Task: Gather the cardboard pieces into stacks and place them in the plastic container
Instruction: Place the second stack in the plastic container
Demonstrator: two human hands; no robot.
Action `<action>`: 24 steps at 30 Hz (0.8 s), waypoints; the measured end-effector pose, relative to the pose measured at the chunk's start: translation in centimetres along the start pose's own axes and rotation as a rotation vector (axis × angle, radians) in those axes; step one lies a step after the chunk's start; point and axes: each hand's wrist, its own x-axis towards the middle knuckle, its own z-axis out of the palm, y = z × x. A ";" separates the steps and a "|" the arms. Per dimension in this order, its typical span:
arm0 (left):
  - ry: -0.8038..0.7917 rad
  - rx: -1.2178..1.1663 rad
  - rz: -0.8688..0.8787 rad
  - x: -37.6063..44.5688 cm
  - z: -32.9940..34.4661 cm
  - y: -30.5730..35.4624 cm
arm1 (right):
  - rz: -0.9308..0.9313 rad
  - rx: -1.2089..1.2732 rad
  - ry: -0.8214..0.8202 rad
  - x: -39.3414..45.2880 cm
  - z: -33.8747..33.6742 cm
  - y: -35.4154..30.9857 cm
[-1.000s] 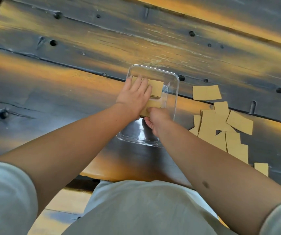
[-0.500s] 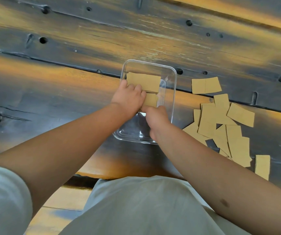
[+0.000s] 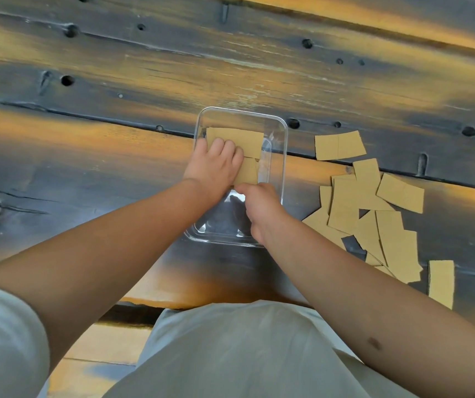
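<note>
1. Leftmost, a pale sleeve point(image 3: 3, 340) at the bottom corner, w/ the bare forearm running up and right over the dark, orange-streaked wooden desk point(image 3: 87, 156).
2. Left hand point(image 3: 214, 165) sits inside the clear plastic container point(image 3: 283, 156), palm down, fingers point(image 3: 226, 146) curled together and pressing on the cardboard pieces in the container point(image 3: 247, 139). Can't tell if it grips them or just pins them flat.
3. Those pieces lie in the container's far half: one wide piece across the top, another just below it, partly under the hand. How many are stacked can't be made out.
4. Container stands mid-desk, rounded rectangle, long side running away from the person; near half shows bare desk through the bottom.
5. Right hand point(image 3: 262, 208) is in the container's near-right part, knuckles up, fingers bunched and closed, tips touching the near edge of the lower piece. Whether it pinches the piece is hidden.
6. Right of the container, apart from it, loose cardboard pieces point(image 3: 374, 214) lie scattered and overlapping in a heap on the desk.
7. Far end of the heap: a pair of pieces side by side point(image 3: 339, 145), separate from the rest.
8. Furthest right and nearest the person, a single piece point(image 3: 441, 282) lies alone, next to the right forearm.
</note>
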 end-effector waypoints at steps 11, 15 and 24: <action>0.007 -0.005 0.023 -1.3 0.7 0.6 | -0.093 -0.054 -0.175 -3.4 -2.4 -0.5; -0.003 -0.153 -0.021 -1.5 -0.8 1.9 | -0.406 -0.056 -0.154 -6.1 -7.0 0.1; 0.224 -0.467 0.096 -0.2 -8.5 12.6 | -0.519 -0.580 0.263 -3.6 -26.9 4.2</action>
